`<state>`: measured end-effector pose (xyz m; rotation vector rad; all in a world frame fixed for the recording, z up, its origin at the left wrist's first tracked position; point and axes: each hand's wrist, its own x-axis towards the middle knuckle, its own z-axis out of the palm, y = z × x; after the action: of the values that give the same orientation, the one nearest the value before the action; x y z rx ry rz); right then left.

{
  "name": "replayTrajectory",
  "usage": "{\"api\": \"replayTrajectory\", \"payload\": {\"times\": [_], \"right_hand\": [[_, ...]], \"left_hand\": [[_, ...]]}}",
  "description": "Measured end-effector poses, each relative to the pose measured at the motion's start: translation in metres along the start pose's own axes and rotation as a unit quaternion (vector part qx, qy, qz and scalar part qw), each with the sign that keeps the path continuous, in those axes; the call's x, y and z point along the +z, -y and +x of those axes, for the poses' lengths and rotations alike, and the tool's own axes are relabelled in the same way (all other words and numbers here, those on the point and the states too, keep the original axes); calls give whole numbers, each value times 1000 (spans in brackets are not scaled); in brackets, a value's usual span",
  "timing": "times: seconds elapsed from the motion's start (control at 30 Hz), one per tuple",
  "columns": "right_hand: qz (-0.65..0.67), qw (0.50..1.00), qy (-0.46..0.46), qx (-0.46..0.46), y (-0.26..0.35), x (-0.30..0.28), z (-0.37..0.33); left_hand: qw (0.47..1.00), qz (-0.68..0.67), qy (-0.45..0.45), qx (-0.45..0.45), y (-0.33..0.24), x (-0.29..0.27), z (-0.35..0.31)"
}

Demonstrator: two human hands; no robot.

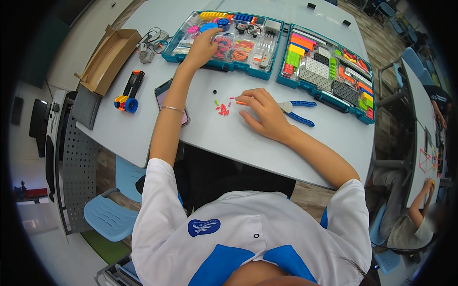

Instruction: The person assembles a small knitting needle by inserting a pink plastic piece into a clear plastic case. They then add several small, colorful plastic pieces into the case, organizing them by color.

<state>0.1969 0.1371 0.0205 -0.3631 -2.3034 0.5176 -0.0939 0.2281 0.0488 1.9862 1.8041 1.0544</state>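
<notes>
My left hand [202, 47] reaches over the left teal parts case [174, 58], its fingers stretched out beside blue wheels [210, 27] and pink parts in the trays. Nothing shows in its grasp, though its fingertips are partly hidden. My right hand [263, 113] lies on the table with thumb and fingers apart. An orange piece [241, 103] pokes out from under its fingers. Near those fingertips are a small heap of pink pegs [223, 110], a green peg [216, 102] and a black bit [214, 91]. Blue-handled pliers [303, 103] lie just right of that hand.
A second parts case [315, 85] stands right of the first. Leftward are a phone [185, 118] under my left forearm, a small built model with a blue wheel [131, 105], grey cabled modules [145, 56] and a cardboard box [114, 57]. Another person sits at far right.
</notes>
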Motion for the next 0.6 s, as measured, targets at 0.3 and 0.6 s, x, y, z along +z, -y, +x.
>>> {"api": "replayTrajectory", "payload": {"times": [0.3,0.6], "right_hand": [[11,1000,7,14,-1,0,0],[4,1000,2,15,-2,3,2]], "left_hand": [[987,149,13,60,13,17,32],[977,-29,-189,96,3,9,-5]]}}
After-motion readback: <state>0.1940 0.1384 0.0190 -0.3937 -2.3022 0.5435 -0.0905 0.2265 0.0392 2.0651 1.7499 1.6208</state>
